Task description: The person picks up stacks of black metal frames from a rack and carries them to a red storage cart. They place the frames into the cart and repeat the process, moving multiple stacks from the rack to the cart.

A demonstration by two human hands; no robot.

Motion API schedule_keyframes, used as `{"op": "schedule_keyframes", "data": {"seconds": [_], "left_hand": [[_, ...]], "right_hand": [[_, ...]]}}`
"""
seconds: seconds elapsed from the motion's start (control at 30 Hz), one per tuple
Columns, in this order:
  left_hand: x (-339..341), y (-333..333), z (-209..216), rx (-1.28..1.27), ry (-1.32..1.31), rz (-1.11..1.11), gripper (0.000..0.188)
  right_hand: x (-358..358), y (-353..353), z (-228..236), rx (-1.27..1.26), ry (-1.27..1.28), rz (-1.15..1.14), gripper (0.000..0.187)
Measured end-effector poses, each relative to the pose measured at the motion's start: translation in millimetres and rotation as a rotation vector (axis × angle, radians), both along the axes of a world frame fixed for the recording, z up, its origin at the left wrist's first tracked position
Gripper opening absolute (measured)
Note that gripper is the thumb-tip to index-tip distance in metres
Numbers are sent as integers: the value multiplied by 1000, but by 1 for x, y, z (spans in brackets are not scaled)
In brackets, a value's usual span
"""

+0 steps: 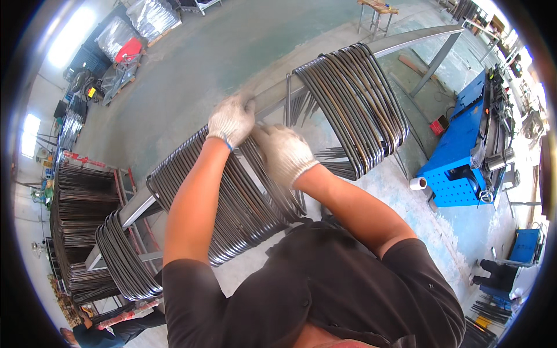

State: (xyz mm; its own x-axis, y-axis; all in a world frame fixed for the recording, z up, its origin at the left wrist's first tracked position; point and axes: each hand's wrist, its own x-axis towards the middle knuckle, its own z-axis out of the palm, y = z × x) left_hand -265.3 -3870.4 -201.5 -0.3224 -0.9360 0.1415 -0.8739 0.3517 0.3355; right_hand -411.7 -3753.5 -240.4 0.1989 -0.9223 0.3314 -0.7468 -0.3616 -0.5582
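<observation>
My left hand (232,120), in a white knit glove, is over the top of a row of bent metal rods (232,200) slung over a grey metal beam (277,98). Its fingers are smeared by motion. My right hand (285,152), gloved the same way, is closed at the upper end of the rods just to the right, its fingertips partly hidden. The rods are dark loops with shiny rounded lower bends, packed side by side. Another bundle of rods (354,104) hangs on the beam at the right, and a smaller bundle (125,258) hangs at the left.
A blue workbench (458,145) stands at the right, with a white roll (418,184) beside it. Stacks of dark rods (87,209) fill a rack at the left. One person (110,335) is at the lower left, another (499,275) at the lower right. Wrapped pallets (154,20) stand far left.
</observation>
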Motion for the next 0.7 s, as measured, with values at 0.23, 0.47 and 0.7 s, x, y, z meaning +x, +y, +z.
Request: {"op": "schedule_keyframes", "data": {"seconds": [0.23, 0.47, 0.7], "left_hand": [[11, 0, -9, -78, -80, -38, 33], [10, -1, -7, -55, -136, -22, 34], [12, -1, -9, -91, -123, -72, 36]], "right_hand": [[-64, 18, -9, -68, 207, -17, 46], [-81, 62, -35, -130, 199, -150, 34], [-61, 96, -71, 333, -264, -194, 43]]}}
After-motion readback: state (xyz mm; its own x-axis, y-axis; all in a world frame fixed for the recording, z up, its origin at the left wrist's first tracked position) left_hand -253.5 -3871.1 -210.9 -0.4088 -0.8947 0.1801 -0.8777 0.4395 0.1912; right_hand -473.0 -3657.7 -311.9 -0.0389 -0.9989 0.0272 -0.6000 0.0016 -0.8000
